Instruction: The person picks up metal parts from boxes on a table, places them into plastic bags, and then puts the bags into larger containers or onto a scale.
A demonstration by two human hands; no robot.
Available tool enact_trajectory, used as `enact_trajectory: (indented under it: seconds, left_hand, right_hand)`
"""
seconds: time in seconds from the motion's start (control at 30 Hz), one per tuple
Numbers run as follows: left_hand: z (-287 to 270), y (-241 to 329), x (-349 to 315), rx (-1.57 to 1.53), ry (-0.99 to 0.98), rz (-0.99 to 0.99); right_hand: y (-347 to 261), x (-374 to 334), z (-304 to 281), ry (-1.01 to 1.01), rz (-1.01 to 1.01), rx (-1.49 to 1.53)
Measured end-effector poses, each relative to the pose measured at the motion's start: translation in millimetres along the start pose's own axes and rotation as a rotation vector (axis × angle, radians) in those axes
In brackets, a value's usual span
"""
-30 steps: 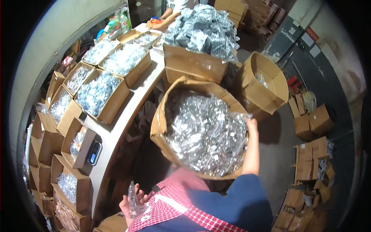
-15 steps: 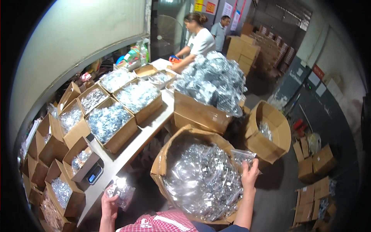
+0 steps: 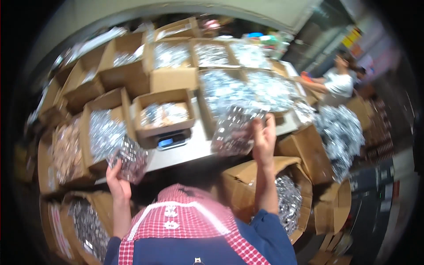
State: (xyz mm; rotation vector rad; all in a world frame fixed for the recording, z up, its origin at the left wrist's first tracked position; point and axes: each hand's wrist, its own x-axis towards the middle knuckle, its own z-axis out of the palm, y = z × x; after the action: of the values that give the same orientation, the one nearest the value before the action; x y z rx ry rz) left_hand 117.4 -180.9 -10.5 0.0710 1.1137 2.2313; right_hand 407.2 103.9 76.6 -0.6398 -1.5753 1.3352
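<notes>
My left hand is closed on a clear plastic bag of small shiny pieces, in front of a box of silvery packets. In my right hand, pinched between thumb and fingers, hangs another clear plastic bag with small dark, shiny pieces inside. That bag is in front of a box of silvery packets and partly covers it. Between the two bags, a small scale with a blue display sits under the front of a cardboard box of mixed packets. Motion blurs the picture.
Cardboard boxes of packets crowd the white table. Large cartons stand at lower right and lower left. A box topped with grey plastic-wrapped bundles is at right. A co-worker stands at the far end.
My view has swung left toward the table. My right hand has moved with its bag from over the large carton to in front of the table boxes. Both hands still hold bags.
</notes>
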Motion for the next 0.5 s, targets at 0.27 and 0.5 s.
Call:
enact_trajectory:
  seconds: [0.27, 0.5]
  left_hand:
    - [-101, 87, 21, -0.081, 0.355, 0.163]
    - [-81, 77, 60, -0.136, 0.296, 0.016]
  right_hand:
    - [49, 133, 162, -0.399, 0.149, 0.04]
    - [128, 183, 226, -0.798, -0.23, -0.613]
